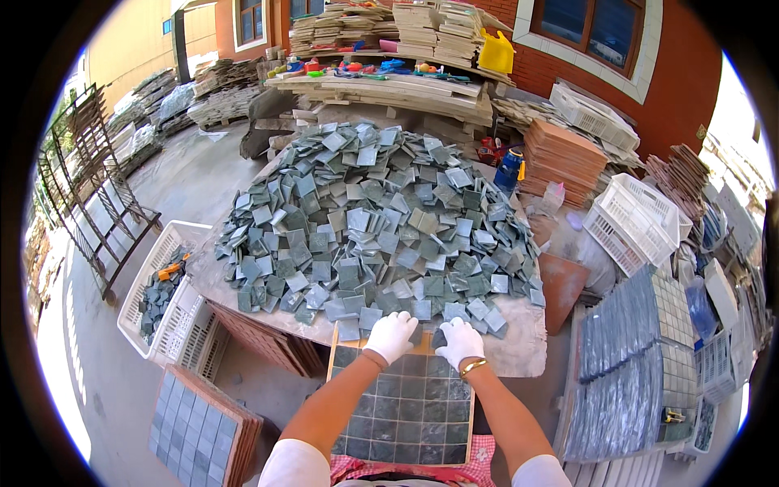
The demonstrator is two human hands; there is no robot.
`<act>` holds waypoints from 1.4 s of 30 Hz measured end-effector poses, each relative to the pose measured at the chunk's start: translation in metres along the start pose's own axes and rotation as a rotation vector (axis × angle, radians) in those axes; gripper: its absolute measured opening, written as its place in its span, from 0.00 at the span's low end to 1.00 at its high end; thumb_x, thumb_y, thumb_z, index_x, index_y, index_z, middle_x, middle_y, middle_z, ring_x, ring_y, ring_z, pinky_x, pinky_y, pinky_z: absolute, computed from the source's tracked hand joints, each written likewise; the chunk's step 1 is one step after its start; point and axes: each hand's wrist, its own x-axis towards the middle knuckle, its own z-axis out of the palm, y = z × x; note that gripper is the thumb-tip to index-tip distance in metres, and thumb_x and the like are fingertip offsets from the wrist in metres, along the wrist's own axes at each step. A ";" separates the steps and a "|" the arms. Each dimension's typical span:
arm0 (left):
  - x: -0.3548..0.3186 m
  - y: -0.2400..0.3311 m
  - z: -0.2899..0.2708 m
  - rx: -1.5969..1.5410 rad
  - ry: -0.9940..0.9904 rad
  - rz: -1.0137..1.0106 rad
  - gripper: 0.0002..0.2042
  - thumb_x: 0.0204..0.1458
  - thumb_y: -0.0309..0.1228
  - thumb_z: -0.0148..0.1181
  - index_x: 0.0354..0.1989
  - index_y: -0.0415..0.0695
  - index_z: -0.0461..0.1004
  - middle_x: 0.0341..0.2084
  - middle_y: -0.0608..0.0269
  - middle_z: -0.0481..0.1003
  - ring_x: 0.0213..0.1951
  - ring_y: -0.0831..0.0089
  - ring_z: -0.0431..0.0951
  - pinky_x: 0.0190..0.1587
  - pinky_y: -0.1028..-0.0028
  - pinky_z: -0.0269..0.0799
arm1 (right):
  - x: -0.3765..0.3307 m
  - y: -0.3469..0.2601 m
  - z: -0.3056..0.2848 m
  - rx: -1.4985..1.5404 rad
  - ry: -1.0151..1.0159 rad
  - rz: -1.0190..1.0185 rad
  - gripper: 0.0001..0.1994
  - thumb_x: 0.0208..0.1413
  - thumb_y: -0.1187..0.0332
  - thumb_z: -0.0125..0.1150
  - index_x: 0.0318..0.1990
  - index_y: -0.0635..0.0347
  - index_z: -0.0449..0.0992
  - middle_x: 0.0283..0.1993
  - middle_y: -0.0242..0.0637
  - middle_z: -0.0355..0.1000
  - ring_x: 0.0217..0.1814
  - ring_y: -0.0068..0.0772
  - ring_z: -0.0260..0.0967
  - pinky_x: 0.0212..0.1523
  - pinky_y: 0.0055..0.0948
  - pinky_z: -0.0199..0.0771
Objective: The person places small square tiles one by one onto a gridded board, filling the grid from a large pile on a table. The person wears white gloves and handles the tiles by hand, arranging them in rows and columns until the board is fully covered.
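Both my hands wear white gloves and sit at the far edge of a wood-edged board (472, 414) in front of me. Rows of dark grey-green square stone tiles (399, 408) cover most of that board. My left hand (390, 336) has its fingers closed on a dark tile (416, 334). A second dark tile (439, 338) is at the fingertips of my right hand (460, 339), which is closed on it. Just beyond my hands rises a big heap of loose square tiles (357, 219) on a stone-coloured table (519, 345).
At left stand a white plastic crate (130, 316) with tile pieces and an orange tool, a stack of tiled boards (195, 426), and a black metal rack (105, 203). Packed tile sheets (621, 390), white crates (633, 223) and a blue jug (509, 170) are at right.
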 end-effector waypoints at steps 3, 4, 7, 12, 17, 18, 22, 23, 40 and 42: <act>-0.005 0.002 -0.006 -0.056 0.054 0.061 0.25 0.37 0.35 0.70 0.46 0.45 0.70 0.38 0.60 0.70 0.44 0.58 0.72 0.43 0.63 0.73 | 0.004 0.020 0.025 0.177 0.049 -0.217 0.23 0.40 0.59 0.73 0.45 0.54 0.74 0.44 0.41 0.69 0.48 0.46 0.69 0.46 0.43 0.73; -0.008 0.002 -0.007 -0.052 0.069 0.055 0.25 0.37 0.35 0.70 0.46 0.45 0.70 0.38 0.60 0.70 0.43 0.58 0.72 0.43 0.63 0.73 | 0.005 0.016 0.023 0.139 0.030 -0.195 0.23 0.40 0.59 0.73 0.45 0.54 0.74 0.44 0.41 0.69 0.48 0.47 0.69 0.46 0.43 0.73; -0.015 0.004 -0.010 -0.048 0.102 0.031 0.24 0.37 0.34 0.70 0.46 0.45 0.70 0.39 0.60 0.69 0.43 0.58 0.72 0.43 0.63 0.73 | 0.002 -0.001 0.002 -0.011 -0.020 -0.074 0.23 0.40 0.57 0.72 0.45 0.54 0.75 0.43 0.41 0.70 0.49 0.47 0.69 0.46 0.42 0.73; -0.019 0.006 -0.004 -0.098 0.109 0.003 0.25 0.37 0.33 0.70 0.46 0.44 0.69 0.40 0.60 0.68 0.43 0.58 0.71 0.43 0.62 0.72 | 0.010 0.013 0.010 -0.079 -0.111 -0.124 0.21 0.45 0.58 0.68 0.45 0.57 0.75 0.43 0.45 0.69 0.47 0.48 0.70 0.46 0.41 0.73; -0.014 0.011 0.010 -0.153 0.118 0.013 0.24 0.38 0.31 0.69 0.46 0.43 0.69 0.39 0.59 0.68 0.44 0.58 0.71 0.44 0.62 0.72 | 0.015 0.034 0.018 0.077 -0.143 -0.228 0.15 0.51 0.66 0.59 0.47 0.60 0.74 0.41 0.50 0.68 0.46 0.51 0.69 0.46 0.41 0.72; -0.011 0.014 0.012 -0.152 0.109 0.019 0.23 0.38 0.31 0.69 0.45 0.42 0.69 0.39 0.59 0.68 0.43 0.58 0.71 0.44 0.63 0.73 | 0.012 0.038 0.023 0.077 -0.121 -0.238 0.15 0.52 0.67 0.59 0.47 0.60 0.74 0.41 0.50 0.67 0.46 0.51 0.69 0.46 0.41 0.72; -0.007 0.016 0.019 -0.100 0.078 -0.005 0.24 0.38 0.29 0.69 0.46 0.41 0.69 0.38 0.58 0.68 0.44 0.57 0.71 0.44 0.63 0.73 | 0.001 0.040 0.025 0.258 0.012 -0.294 0.13 0.52 0.69 0.57 0.46 0.60 0.75 0.42 0.49 0.68 0.44 0.52 0.69 0.46 0.41 0.71; -0.007 0.015 0.021 -0.101 0.078 0.020 0.24 0.38 0.29 0.68 0.46 0.41 0.69 0.38 0.58 0.68 0.44 0.57 0.71 0.44 0.63 0.73 | 0.001 0.048 0.031 0.338 0.100 -0.344 0.13 0.53 0.70 0.57 0.47 0.60 0.76 0.45 0.47 0.70 0.44 0.50 0.71 0.48 0.39 0.71; -0.057 -0.011 0.006 -0.209 0.370 -0.247 0.33 0.39 0.41 0.71 0.54 0.40 0.66 0.47 0.54 0.70 0.47 0.54 0.73 0.48 0.61 0.71 | 0.016 -0.015 0.038 0.185 0.009 -0.250 0.24 0.48 0.60 0.64 0.53 0.57 0.71 0.51 0.43 0.66 0.54 0.46 0.66 0.53 0.39 0.69; -0.054 0.005 0.000 -0.144 0.290 -0.362 0.38 0.37 0.43 0.72 0.56 0.38 0.63 0.45 0.53 0.69 0.45 0.55 0.73 0.45 0.63 0.72 | 0.011 -0.017 0.037 0.165 0.011 -0.283 0.22 0.47 0.61 0.65 0.50 0.58 0.72 0.49 0.43 0.66 0.52 0.47 0.66 0.50 0.40 0.70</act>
